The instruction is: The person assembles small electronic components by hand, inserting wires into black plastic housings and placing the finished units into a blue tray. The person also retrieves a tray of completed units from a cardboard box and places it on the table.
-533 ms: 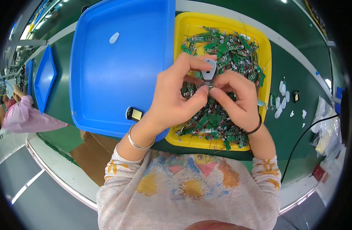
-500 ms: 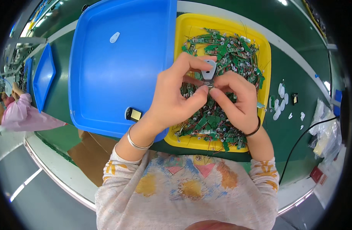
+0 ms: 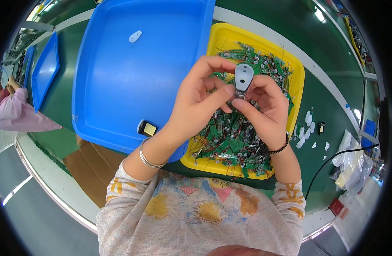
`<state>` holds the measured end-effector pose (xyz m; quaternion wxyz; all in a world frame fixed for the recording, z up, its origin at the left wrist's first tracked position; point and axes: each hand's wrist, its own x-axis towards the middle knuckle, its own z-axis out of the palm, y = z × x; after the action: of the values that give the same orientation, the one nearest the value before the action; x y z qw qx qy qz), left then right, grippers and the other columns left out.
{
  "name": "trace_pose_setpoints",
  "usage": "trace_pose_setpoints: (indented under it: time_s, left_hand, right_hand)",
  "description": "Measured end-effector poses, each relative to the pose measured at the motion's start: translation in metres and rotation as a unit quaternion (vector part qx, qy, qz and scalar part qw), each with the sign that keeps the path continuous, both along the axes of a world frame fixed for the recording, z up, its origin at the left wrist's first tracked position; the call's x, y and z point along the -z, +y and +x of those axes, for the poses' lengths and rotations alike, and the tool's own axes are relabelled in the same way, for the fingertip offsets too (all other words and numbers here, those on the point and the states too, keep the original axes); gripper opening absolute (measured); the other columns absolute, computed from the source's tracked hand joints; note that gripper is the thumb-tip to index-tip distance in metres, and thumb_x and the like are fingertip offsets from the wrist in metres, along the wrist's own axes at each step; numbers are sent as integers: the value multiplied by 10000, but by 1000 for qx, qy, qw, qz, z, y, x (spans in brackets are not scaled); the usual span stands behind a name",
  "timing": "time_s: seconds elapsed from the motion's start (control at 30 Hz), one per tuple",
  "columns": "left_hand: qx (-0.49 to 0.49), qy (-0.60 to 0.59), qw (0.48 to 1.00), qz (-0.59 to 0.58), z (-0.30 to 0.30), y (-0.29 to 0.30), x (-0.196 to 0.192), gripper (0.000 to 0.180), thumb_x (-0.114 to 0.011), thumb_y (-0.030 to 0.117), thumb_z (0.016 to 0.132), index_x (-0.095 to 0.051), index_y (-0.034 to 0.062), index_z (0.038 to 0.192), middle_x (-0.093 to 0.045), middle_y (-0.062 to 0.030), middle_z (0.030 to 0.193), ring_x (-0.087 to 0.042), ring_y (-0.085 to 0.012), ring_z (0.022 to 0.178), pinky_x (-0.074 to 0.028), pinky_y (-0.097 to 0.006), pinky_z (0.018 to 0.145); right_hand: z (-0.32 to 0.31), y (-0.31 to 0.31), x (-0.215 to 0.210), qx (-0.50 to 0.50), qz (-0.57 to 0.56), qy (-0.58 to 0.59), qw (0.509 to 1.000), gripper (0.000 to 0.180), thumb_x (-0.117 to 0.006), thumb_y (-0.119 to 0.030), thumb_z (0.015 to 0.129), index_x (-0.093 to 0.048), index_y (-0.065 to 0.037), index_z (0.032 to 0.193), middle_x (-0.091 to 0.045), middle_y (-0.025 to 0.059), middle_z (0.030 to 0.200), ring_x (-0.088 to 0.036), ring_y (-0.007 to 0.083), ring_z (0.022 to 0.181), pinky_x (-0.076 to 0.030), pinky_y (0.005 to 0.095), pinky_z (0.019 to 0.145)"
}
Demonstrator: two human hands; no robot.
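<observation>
Tabletop (image 3: 315, 160), circuit boards (image 3: 230, 147) in yellow tray (image 3: 223, 40)

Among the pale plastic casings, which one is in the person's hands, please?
The casing raised between the left hand and right hand, above the yellow tray. Another casing lies in the blue tray; others are on the green table.

Green worktop (image 3: 334, 123) with a pale strip (image 3: 268, 32) along its far side — more green beyond, bright with light glare (image 3: 319, 15) at upper right. Lower left, grey floor (image 3: 29, 213) (marked by a white line (image 3: 17, 189)).
</observation>
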<state>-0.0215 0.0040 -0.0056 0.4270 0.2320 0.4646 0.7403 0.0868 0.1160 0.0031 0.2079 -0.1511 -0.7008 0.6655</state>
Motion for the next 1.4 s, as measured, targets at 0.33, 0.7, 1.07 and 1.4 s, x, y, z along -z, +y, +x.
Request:
trace_pose_setpoints:
  time_s: [0.33, 0.7, 1.07, 1.4]
  left_hand:
    - [39, 194, 979, -48, -1, -1, 0, 522, -680, 49, 686, -427, 39, 1142, -554, -96, 1025, -549, -120, 820, -466, -227, 642]
    - [-124, 487, 848, -168, -7, -23, -19, 533, -704, 75, 633, -479, 47, 1115, -548, -90, 1116, -511, -209, 1009, -436, -318, 782]
    - [55, 588, 688, -422, -14, -158, -30, 133, -633, 91, 671, -619, 57, 798, -547, -88, 1104, -480, -277, 1013, -391, -367, 845]
    - [43, 746, 511, -426, -26, -100, -2, 238, -640, 103, 677, -534, 87, 890, -520, -65, 799, -501, -254, 777, -420, -364, 644]
  right_hand:
    - [13, 4, -6, -29, 68, -27, 997, 177, -627, 41, 677, -564, 13, 840, -545, 57, 798, -560, 108, 727, -472, 216, 645]
    - [-13, 49, -15, -6, 321, -77, 944, 140, -628, -59, 709, -579, -7, 830, -582, 81, 740, -582, 161, 656, -462, 259, 600]
    - [-63, 270, 89, 71, 544, -264, 793, 245, -612, -223, 759, -580, -89, 963, -639, 49, 880, -615, 169, 808, -468, 276, 725]
    - [-15, 133, -1, 14, 529, -92, 844, 271, -578, -186, 795, -566, -70, 1039, -604, 49, 1002, -552, 170, 958, -404, 287, 823]
